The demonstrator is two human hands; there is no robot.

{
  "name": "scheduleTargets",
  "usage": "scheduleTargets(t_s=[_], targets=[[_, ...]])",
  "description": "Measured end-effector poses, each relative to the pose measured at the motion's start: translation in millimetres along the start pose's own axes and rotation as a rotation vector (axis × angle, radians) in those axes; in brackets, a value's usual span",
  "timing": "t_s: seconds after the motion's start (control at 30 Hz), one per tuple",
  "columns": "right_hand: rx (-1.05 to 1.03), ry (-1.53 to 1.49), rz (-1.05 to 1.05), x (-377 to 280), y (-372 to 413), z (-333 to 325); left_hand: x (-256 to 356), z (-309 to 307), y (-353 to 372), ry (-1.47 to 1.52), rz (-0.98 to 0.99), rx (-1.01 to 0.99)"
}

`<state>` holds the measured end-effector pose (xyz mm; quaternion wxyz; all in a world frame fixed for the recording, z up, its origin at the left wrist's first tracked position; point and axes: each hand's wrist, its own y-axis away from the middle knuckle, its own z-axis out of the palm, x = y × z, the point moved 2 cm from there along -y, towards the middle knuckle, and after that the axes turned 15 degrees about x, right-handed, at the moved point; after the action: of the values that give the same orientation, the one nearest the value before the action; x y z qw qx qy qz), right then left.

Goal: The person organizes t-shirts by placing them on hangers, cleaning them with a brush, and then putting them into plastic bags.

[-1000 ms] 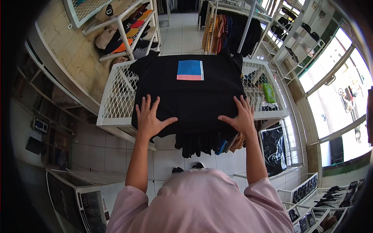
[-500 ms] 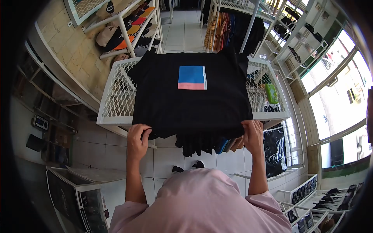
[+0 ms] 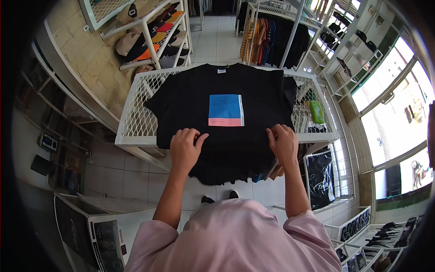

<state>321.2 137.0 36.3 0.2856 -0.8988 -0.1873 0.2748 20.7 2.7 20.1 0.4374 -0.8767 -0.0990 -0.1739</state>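
Observation:
A black T-shirt (image 3: 181, 109) lies spread over the white mesh-topped rack (image 3: 136, 125), its neck at the far side and its lower part hanging over the near edge. On its chest is a blue and pink square print (image 3: 225, 110). My left hand (image 3: 185, 147) rests on the lower left of the shirt, thumb apart from bent fingers. At the lower right, my right hand (image 3: 283, 143) touches the fabric in the same way, thumb spread from the fingers. Neither hand visibly pinches the cloth.
A green packet (image 3: 316, 112) sits on the mesh at the right. Caps fill a white shelf (image 3: 152, 43) at the far left. Clothes hang on a rail (image 3: 265, 38) ahead. A black bag (image 3: 320, 178) stands right of the rack, and a glass cabinet (image 3: 86, 231) at lower left.
The shirt has settled flat on the rack, its neckline and label now showing. Both hands have let go of the hem corners and moved inward over the fabric.

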Motion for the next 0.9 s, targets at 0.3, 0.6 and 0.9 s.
scheduleTargets(t_s=[0.3,0.6,0.9], targets=[[-0.009,0.120,0.028,4.5,-1.3,5.8,-1.1,9.1,3.0,-0.101,-0.048,-0.056],[-0.198,0.261,0.038,13.6,-25.3,3.3,-23.4,5.2,-16.8,-0.028,0.004,-0.188],[-0.436,0.302,-0.064,-18.6,-79.4,20.7,-37.9,18.4,-1.0,0.015,-0.013,-0.258]])
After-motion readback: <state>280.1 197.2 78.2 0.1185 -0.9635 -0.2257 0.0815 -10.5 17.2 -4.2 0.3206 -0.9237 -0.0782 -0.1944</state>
